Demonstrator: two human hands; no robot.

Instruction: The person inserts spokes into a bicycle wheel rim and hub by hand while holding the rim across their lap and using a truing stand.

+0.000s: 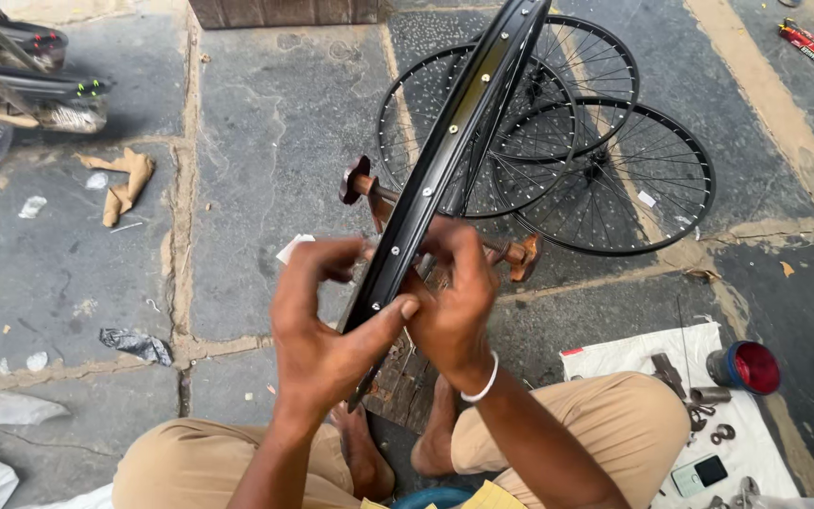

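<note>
I hold the black wheel rim [445, 165] up on its edge over the stone floor [266, 141]. My left hand [317, 320] pinches its side, and my right hand [449, 302] grips it. I think I am fitting spokes; next needs careful fingers.

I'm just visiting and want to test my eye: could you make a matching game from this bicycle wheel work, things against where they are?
Things:
1. black rim
2. spoked wheels
3. red-topped tin
4. crumpled brown paper

Places:
A. on the white cloth
B. flat on the stone floor, behind the rim
C. far left on the floor
D. between both hands, tilted

Pairs: 1-D, 2-B, 3-A, 4-C
</note>
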